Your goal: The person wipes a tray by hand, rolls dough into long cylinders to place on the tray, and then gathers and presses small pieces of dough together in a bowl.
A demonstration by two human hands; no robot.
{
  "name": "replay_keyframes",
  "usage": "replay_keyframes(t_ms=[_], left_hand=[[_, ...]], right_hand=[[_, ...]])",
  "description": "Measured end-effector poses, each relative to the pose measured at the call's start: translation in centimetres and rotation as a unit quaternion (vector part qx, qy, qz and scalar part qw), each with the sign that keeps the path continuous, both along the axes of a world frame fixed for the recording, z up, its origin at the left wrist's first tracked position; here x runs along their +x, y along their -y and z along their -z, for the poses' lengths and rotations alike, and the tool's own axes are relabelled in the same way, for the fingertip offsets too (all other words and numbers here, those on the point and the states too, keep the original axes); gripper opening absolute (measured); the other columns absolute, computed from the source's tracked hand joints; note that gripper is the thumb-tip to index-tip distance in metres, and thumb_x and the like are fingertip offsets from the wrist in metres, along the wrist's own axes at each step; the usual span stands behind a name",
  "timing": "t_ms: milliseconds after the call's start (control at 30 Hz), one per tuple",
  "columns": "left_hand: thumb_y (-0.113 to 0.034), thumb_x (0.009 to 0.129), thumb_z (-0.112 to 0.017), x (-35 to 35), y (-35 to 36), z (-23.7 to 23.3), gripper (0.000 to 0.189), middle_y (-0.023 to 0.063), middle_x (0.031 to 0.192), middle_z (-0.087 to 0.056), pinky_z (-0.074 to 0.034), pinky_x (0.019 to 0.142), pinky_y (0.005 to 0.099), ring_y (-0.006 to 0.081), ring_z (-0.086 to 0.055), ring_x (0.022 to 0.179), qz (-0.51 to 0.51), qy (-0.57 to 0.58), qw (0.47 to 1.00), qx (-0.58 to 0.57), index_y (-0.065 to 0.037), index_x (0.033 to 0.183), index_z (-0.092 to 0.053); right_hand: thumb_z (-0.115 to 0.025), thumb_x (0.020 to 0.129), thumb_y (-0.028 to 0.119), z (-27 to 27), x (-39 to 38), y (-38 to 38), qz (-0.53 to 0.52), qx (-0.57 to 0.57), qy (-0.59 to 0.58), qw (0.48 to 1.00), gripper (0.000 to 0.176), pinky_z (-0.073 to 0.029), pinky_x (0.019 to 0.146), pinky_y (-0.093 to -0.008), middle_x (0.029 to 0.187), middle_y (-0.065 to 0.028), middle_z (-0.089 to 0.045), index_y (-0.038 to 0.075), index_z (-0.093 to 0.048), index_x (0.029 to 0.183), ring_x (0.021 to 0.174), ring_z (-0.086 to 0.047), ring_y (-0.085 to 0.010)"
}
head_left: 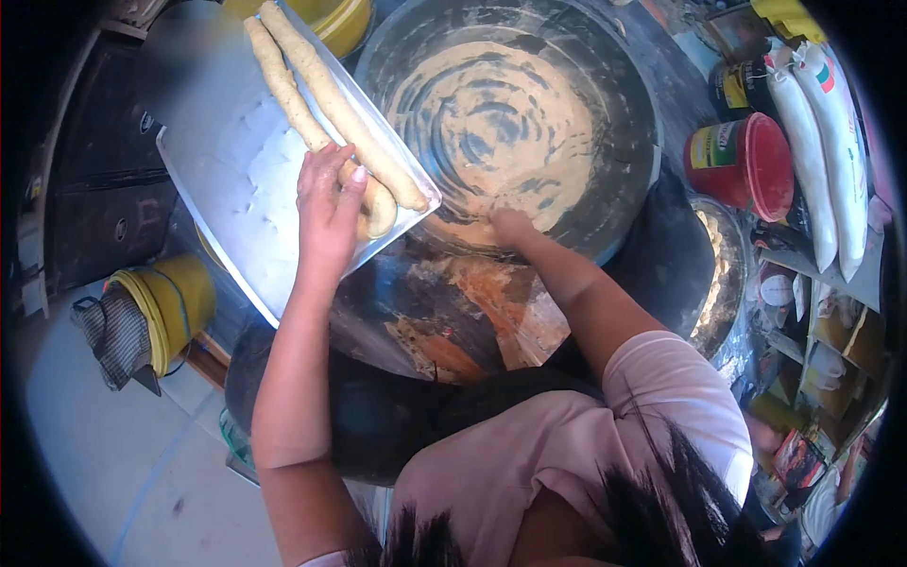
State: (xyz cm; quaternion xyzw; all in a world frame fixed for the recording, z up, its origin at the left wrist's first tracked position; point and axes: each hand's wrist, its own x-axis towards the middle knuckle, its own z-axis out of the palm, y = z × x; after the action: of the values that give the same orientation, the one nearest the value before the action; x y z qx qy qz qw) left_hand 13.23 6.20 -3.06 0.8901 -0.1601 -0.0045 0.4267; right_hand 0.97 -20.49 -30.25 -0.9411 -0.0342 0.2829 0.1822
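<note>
Two long rolls of pale dough lie side by side on a silver metal tray (227, 170). My left hand (331, 189) grips the nearer dough roll (283, 85) close to its lower end, which bends round beside my thumb. The other dough roll (350, 113) runs along the tray's right edge. My right hand (511, 227) reaches into a wide black basin (628, 123) and touches the tan powder (557, 113) spread in rings over its bottom. The fingers of that hand are hidden.
A red bucket (746, 165) and two long white packages (822, 151) stand at the right. Below them sits a round container with pale pieces (715, 274). A yellow bucket (175, 312) is at the lower left, and another yellow container (340, 24) is behind the tray.
</note>
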Motion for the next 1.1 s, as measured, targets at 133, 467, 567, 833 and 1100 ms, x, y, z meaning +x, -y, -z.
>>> replay_keyframes(t_ms=[133, 467, 567, 833, 1100], left_hand=[[-0.027, 0.087, -0.052, -0.1, 0.0, 0.0, 0.036, 0.0227, 0.123, -0.048, -0.022, 0.105, 0.044, 0.0405, -0.033, 0.123, -0.011, -0.007, 1.0, -0.003, -0.002, 0.113, -0.055], [-0.027, 0.086, -0.055, -0.3, 0.5, -0.2, 0.036, 0.0212, 0.123, -0.048, -0.023, 0.104, 0.0458, 0.041, -0.032, 0.124, 0.007, 0.039, 0.999, 0.014, -0.003, 0.113, -0.056], [-0.027, 0.086, -0.056, -0.3, 0.5, -0.2, 0.036, 0.0205, 0.122, -0.049, -0.022, 0.104, 0.0463, 0.041, -0.032, 0.124, 0.019, 0.049, 0.998, 0.019, -0.004, 0.113, -0.056], [-0.028, 0.086, -0.055, -0.5, 0.2, -0.7, 0.035, 0.0184, 0.125, -0.047, -0.022, 0.105, 0.0455, 0.0396, -0.031, 0.125, 0.002, 0.037, 0.999, 0.016, -0.006, 0.114, -0.056], [-0.027, 0.086, -0.055, -0.6, 0.1, -1.0, 0.035, 0.019, 0.125, -0.047, -0.022, 0.104, 0.0452, 0.0395, -0.03, 0.126, -0.002, 0.026, 1.0, 0.01, -0.006, 0.114, -0.056]], right_hand=[[-0.058, 0.073, 0.026, 3.4, 0.5, 1.0, 0.157, 0.201, -0.103, 0.962, 0.038, -0.042, 0.085, -0.0422, 0.103, -0.0164, -0.057, 0.009, -0.054, 0.107, 0.101, -0.055, -0.0296], [-0.058, 0.075, 0.031, 1.7, 0.5, -1.1, 0.036, 0.02, -0.069, 0.997, 0.044, -0.045, 0.081, -0.0416, 0.098, -0.0206, -0.061, 0.009, -0.055, 0.113, 0.093, -0.059, -0.0326], [-0.056, 0.076, 0.033, 5.1, 0.7, -0.5, 0.077, 0.136, -0.125, 0.98, 0.046, -0.044, 0.082, -0.0434, 0.098, -0.0204, -0.061, 0.009, -0.053, 0.114, 0.096, -0.058, -0.0318], [-0.048, 0.076, 0.036, -0.8, 0.3, -2.0, 0.083, 0.066, -0.095, 0.99, 0.046, -0.042, 0.088, -0.0413, 0.105, -0.0232, -0.059, 0.003, -0.059, 0.107, 0.099, -0.056, -0.0368], [-0.053, 0.07, 0.036, -1.1, 3.2, -1.5, -0.048, 0.005, -0.239, 0.97, 0.045, -0.046, 0.083, -0.0401, 0.102, -0.0194, -0.062, 0.002, -0.064, 0.098, 0.096, -0.058, -0.0342]])
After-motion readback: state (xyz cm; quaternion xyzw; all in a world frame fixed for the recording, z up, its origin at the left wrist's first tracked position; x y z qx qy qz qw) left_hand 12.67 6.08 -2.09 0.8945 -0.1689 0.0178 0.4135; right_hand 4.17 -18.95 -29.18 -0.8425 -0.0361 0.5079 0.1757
